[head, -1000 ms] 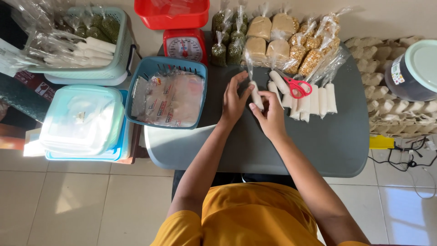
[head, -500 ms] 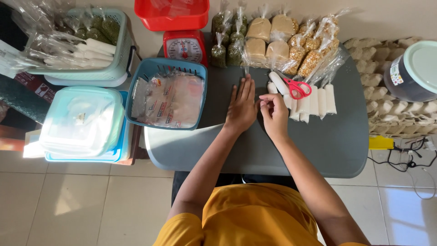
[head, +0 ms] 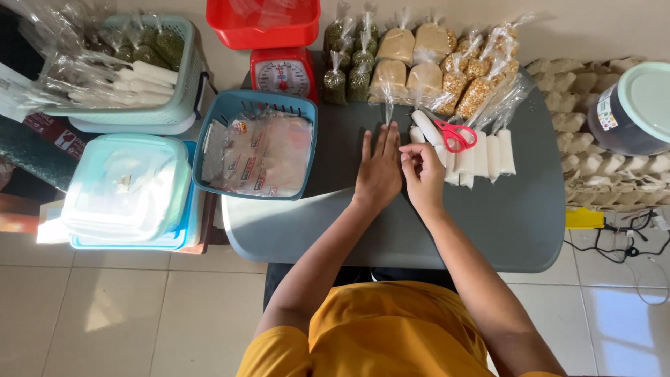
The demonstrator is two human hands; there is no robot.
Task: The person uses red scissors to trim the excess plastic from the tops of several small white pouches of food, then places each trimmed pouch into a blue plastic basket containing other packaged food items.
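Observation:
My left hand (head: 379, 173) lies flat on the grey table (head: 516, 223), fingers straight and close together, over the lower part of a thin clear plastic bag (head: 388, 105) whose twisted top sticks out beyond the fingertips. My right hand (head: 423, 173) is right beside it, fingers curled, pinching the bag's edge next to the left hand's little finger. Just beyond the right hand lies a row of white rolled packets (head: 485, 153), with pink-handled scissors (head: 455, 134) resting on them.
Tied bags of grains and beans (head: 419, 63) line the table's far edge. A blue basket (head: 255, 99) of flat packets, a red scale (head: 283, 73) and a red tub (head: 262, 24) are to the left. Lidded tubs (head: 125, 188), egg trays (head: 579, 167) and a dark jar (head: 631, 108) flank the table.
Both hands came down from holding a small packet together. The left hand has flattened onto the table over the bag, while the right hand has curled in beside it.

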